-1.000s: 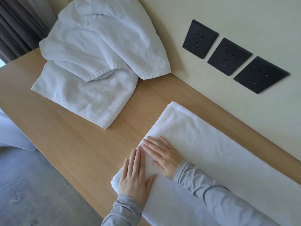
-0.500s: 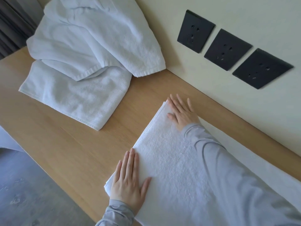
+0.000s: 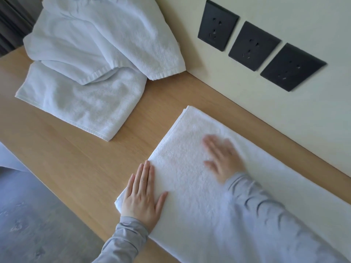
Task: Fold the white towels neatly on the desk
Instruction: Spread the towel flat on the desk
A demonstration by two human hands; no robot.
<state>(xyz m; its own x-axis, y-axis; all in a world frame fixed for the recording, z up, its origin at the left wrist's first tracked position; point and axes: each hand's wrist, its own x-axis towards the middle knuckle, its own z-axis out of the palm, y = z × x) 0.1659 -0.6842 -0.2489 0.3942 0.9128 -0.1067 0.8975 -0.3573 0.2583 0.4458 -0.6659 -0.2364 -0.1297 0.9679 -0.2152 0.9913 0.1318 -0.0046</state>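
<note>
A long white towel point(image 3: 186, 149), folded into a strip, lies flat on the wooden desk point(image 3: 79, 164) along the wall. My left hand point(image 3: 142, 196) rests flat on its near left corner, fingers together and palm down. My right hand point(image 3: 222, 158), blurred by motion, lies flat on the middle of the strip with fingers spread. Neither hand grips anything. A heap of loose white towels point(image 3: 91, 59) sits crumpled at the back left of the desk, apart from both hands.
Three black wall sockets point(image 3: 252, 45) are set in the cream wall behind the desk. The desk's front edge runs diagonally at the lower left, with grey floor point(image 3: 34, 224) below it. Dark curtains point(image 3: 13, 21) hang at the top left.
My right hand has slid back from the towel's far corner to the middle of the strip. My left hand stays pressed on the near corner.
</note>
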